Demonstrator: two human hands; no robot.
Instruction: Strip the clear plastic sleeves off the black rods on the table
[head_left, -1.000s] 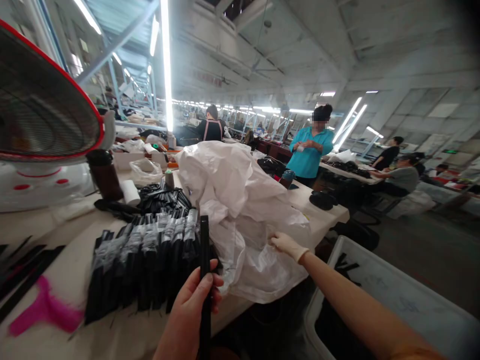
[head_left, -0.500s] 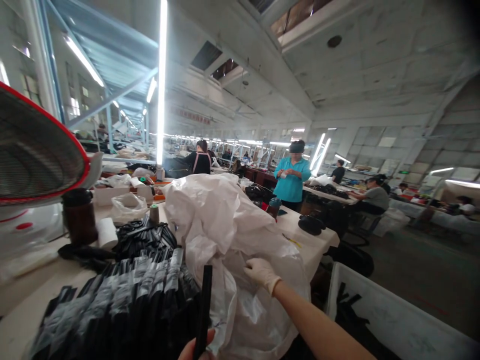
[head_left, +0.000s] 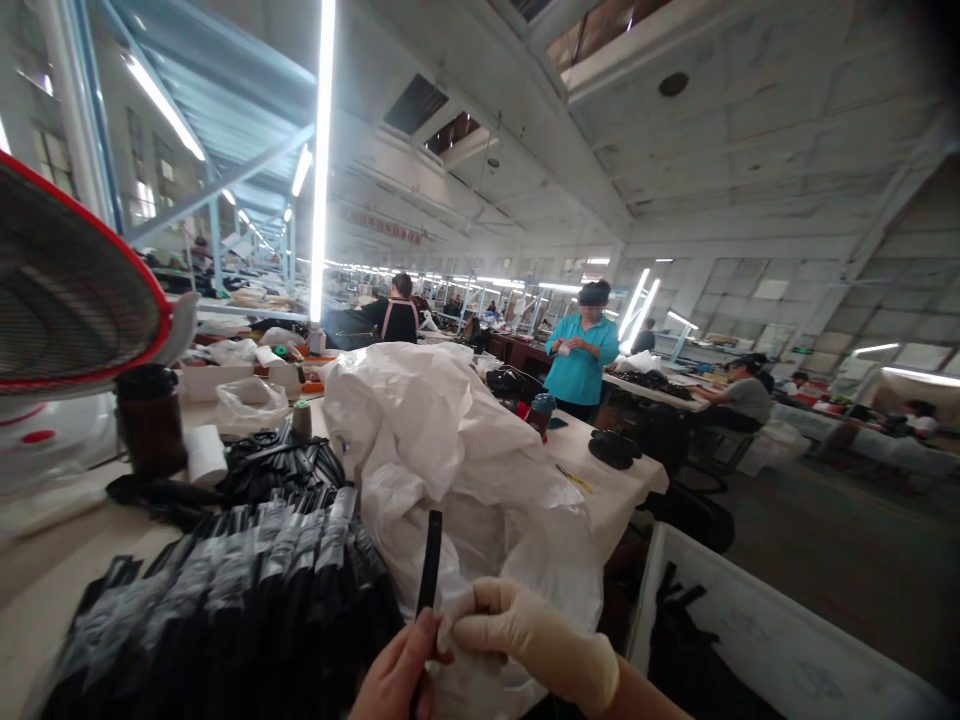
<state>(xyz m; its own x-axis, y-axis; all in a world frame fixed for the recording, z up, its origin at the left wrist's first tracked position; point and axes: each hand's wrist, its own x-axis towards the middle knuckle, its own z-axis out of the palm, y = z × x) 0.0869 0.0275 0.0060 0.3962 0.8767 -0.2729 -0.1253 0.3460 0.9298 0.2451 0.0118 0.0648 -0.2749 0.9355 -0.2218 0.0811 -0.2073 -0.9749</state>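
Note:
My left hand [head_left: 399, 668], bare, is closed around a black strip [head_left: 429, 565] that sticks up from between thumb and fingers. Right beside it, my right hand [head_left: 517, 635] wears a pale glove, its thumb and fingers pinched together near the left fingertips; what they hold, if anything, cannot be made out. Behind both hands a large crumpled white plastic bag [head_left: 412, 400] covers the middle of the table. On the left lie rows of black strips [head_left: 217, 610], bundled with clear wrapping.
A red-rimmed fan [head_left: 75, 290] and a dark brown bottle [head_left: 151, 420] stand at left. Yellow-handled snips [head_left: 574, 478] and a black round item [head_left: 613, 448] lie on the table [head_left: 634, 480]. A white bin [head_left: 780, 620] with black strips is at right. A co-worker [head_left: 581, 350] stands beyond.
My right hand has come back from the white bag, down to my left hand. My left hand has risen slightly with the black strip.

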